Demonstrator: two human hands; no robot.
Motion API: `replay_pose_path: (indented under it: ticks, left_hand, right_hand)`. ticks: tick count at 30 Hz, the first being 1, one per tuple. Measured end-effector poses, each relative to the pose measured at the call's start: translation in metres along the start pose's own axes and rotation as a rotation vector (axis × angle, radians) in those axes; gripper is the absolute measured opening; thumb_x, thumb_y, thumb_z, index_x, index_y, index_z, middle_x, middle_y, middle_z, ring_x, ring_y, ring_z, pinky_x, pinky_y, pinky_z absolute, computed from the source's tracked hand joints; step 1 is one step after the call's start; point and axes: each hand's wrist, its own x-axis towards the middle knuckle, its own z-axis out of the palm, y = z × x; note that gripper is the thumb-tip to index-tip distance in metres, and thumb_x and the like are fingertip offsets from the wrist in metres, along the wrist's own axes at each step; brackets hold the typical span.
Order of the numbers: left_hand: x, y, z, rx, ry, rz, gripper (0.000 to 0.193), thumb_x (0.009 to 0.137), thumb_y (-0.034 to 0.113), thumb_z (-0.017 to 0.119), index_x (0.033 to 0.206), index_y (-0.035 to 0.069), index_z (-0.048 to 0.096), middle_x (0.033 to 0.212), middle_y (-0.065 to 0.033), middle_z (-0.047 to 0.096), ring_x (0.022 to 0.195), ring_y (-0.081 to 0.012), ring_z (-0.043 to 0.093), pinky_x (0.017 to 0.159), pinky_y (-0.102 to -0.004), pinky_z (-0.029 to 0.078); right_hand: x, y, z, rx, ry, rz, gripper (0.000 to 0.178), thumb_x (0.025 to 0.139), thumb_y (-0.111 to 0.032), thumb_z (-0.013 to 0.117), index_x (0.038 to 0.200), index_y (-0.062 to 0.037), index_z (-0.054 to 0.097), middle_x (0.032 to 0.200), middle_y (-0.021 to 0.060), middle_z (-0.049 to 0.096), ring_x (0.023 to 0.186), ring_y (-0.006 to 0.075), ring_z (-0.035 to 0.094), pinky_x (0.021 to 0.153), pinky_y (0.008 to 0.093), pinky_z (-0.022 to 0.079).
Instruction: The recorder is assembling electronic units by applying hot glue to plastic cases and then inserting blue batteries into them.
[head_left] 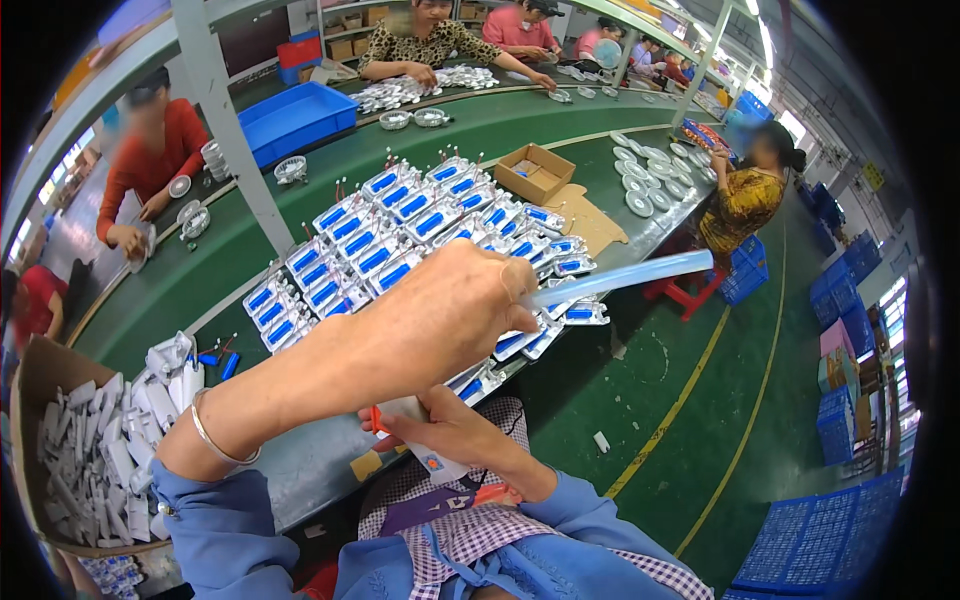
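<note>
My left hand (470, 295) reaches across from the lower left, closed around one end of a pale-blue translucent glue stick (630, 278) that points out to the right. Below that wrist, my right hand (450, 425) grips a white glue gun (437, 462) with a red part at its side and an orange label; my left forearm hides some of it. Beyond my hands, rows of white plastic housings (375, 258) lie on the bench, each holding a blue cylindrical battery with thin wires. Some of them are stacked on the right, partly hidden behind my left hand.
A carton (30, 440) of white plastic parts stands at the left, with loose blue batteries (230, 366) nearby. Behind the housings are a small cardboard box (535, 172), a blue bin (297, 122) and a green conveyor (470, 138). Co-workers sit along the line; one (745, 200) sits at right.
</note>
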Motion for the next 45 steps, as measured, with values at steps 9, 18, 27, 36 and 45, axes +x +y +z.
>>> replay_pose_path:
  ticks: [9, 18, 27, 36, 45]
  left_hand:
    - [-0.012, -0.012, -0.037, -0.172, -0.075, -0.236, 0.029, 0.084, 0.026, 0.066, 0.086, -0.002, 0.068, 0.068, -0.0094, 0.065, 0.062, -0.0157, 0.063, 0.058, -0.0316, 0.05]
    - [-0.032, -0.001, -0.025, 0.096, -0.132, -0.247, 0.018, 0.079, 0.018, 0.064, 0.084, 0.001, 0.069, 0.079, -0.015, 0.069, 0.073, -0.0288, 0.068, 0.063, -0.0394, 0.054]
    - [-0.03, -0.022, 0.002, 0.366, 0.029, -0.113, 0.019, 0.078, 0.008, 0.056, 0.089, 0.002, 0.069, 0.091, -0.0176, 0.068, 0.082, -0.0319, 0.068, 0.071, -0.0421, 0.054]
    - [-0.019, -0.033, -0.028, -0.042, -0.415, -0.267, 0.023, 0.083, 0.018, 0.066, 0.084, -0.005, 0.067, 0.073, -0.0104, 0.065, 0.062, -0.0196, 0.06, 0.059, -0.0318, 0.047]
    - [-0.05, -0.027, -0.002, 0.207, -0.032, -0.184, 0.024, 0.08, 0.009, 0.053, 0.097, 0.003, 0.069, 0.09, -0.0191, 0.067, 0.087, -0.0335, 0.066, 0.073, -0.0425, 0.052]
  right_hand:
    - [-0.005, -0.005, 0.008, -0.088, 0.03, 0.053, 0.036, 0.092, -0.008, 0.054, 0.124, 0.0063, 0.045, 0.116, 0.015, 0.057, 0.103, 0.024, 0.06, 0.084, 0.0387, 0.056]
    - [-0.002, 0.008, 0.023, -0.079, -0.022, 0.124, 0.042, 0.089, -0.004, 0.052, 0.125, 0.0135, 0.041, 0.112, 0.0283, 0.059, 0.103, 0.0387, 0.061, 0.081, 0.045, 0.057]
    - [-0.002, -0.001, 0.024, -0.014, -0.101, 0.168, 0.041, 0.089, -0.004, 0.052, 0.123, 0.0157, 0.04, 0.113, 0.0305, 0.056, 0.105, 0.0375, 0.06, 0.083, 0.0454, 0.057]
    - [-0.002, 0.001, 0.027, -0.08, -0.018, 0.096, 0.047, 0.089, -0.008, 0.052, 0.128, 0.0138, 0.036, 0.115, 0.0324, 0.055, 0.103, 0.041, 0.06, 0.08, 0.0477, 0.057]
    - [0.001, 0.009, 0.027, -0.074, 0.02, 0.181, 0.044, 0.088, -0.004, 0.053, 0.126, 0.0131, 0.039, 0.112, 0.0302, 0.058, 0.102, 0.04, 0.061, 0.081, 0.0468, 0.057]
